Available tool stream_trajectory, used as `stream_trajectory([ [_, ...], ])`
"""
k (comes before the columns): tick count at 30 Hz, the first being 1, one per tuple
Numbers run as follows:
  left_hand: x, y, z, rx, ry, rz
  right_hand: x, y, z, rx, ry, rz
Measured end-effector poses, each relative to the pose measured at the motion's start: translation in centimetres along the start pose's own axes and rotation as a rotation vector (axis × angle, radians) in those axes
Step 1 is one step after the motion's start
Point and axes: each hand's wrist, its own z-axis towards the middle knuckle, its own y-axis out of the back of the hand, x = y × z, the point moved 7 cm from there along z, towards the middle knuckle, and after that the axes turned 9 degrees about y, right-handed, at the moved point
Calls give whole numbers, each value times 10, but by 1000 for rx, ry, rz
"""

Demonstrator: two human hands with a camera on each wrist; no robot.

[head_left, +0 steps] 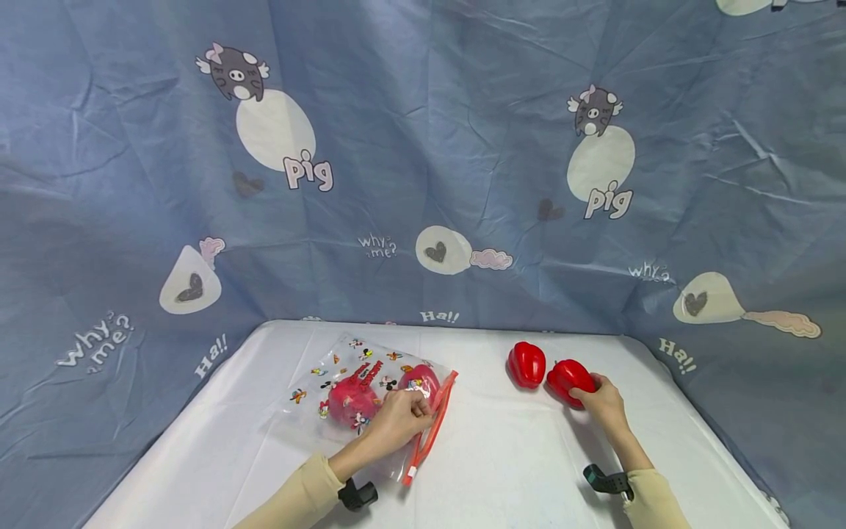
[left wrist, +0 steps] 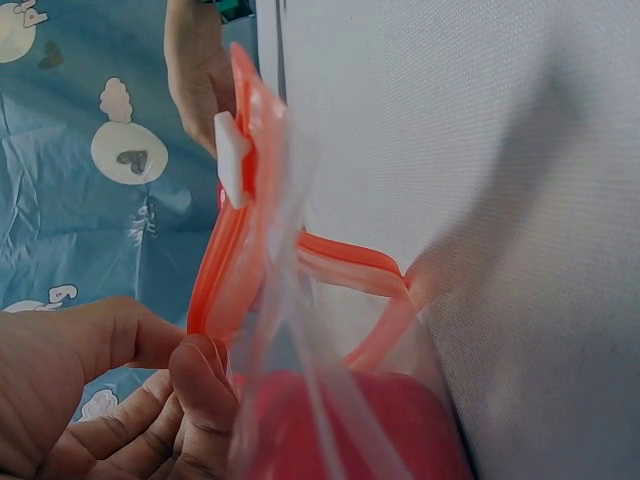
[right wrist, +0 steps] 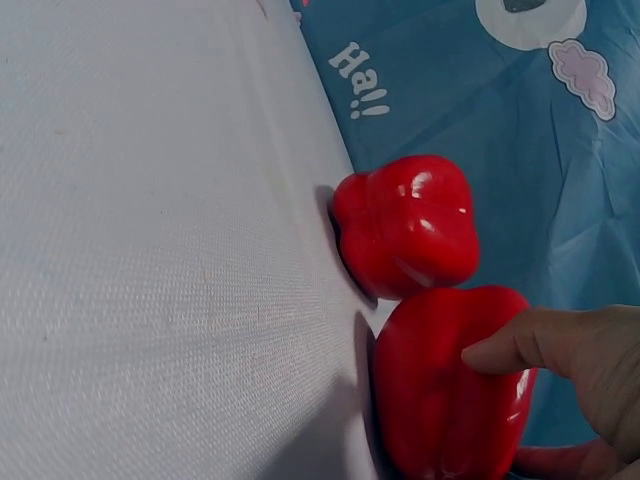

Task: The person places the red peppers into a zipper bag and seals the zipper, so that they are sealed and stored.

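Note:
A clear zip bag [head_left: 311, 422] with cartoon prints lies on the white table, its orange zip edge [left wrist: 215, 285] toward the right. Two red rounded things [head_left: 352, 402] show through the plastic; their exact kind is blurred. My left hand [head_left: 399, 420] pinches the bag's mouth between thumb and forefinger, and the left wrist view shows the mouth parted. Off to the right, my right hand [head_left: 605, 402] grips a shiny red bell pepper [right wrist: 440, 390], thumb on its near side, other fingers mostly hidden. Just left of it sits a second red bell pepper [head_left: 526, 365].
A white cloth covers the table [head_left: 502, 463]. Behind and around it hangs a blue printed curtain [head_left: 423, 162]. A white slider [left wrist: 232, 160] sits at one end of the zip. Dark straps with cameras [head_left: 608, 481] are worn on both wrists.

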Motion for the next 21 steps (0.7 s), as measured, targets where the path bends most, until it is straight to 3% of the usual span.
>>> stream_trajectory([
  [21,2,-1,0,6,19,-10,2,3,-3,-51,31,-8],
])
